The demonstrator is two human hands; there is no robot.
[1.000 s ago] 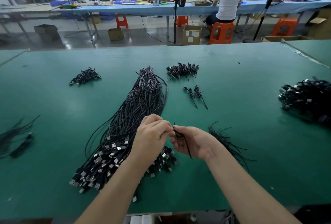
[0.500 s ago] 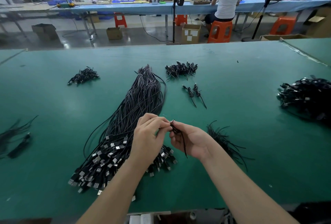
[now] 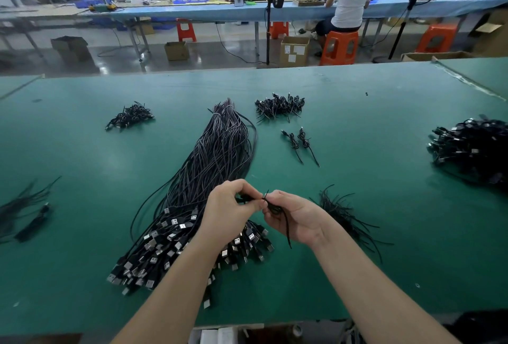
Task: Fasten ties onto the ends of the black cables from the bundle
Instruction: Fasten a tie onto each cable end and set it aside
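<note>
A long bundle of black cables (image 3: 214, 162) lies on the green table (image 3: 384, 247), its silver USB plugs fanned out near me. Above the plugs, my left hand (image 3: 229, 213) pinches the end of a coiled black cable. My right hand (image 3: 295, 218) holds the coil (image 3: 275, 208) in curled fingers, with a thin black tie tail (image 3: 288, 231) hanging across the palm. The fingertips of both hands meet at the coil. A loose heap of black ties (image 3: 343, 214) lies just right of my right wrist.
Two finished coiled cables (image 3: 299, 141) lie right of the bundle, a small pile of them (image 3: 279, 106) farther back, another pile (image 3: 129, 117) back left. A big heap of black cables (image 3: 472, 148) sits at the right edge, dark strands (image 3: 24, 206) at the left. People work at a bench behind.
My hands have drawn slightly apart and shifted a little up the table. The tie tail hangs lower across my right palm. The bundle and piles lie as before.
</note>
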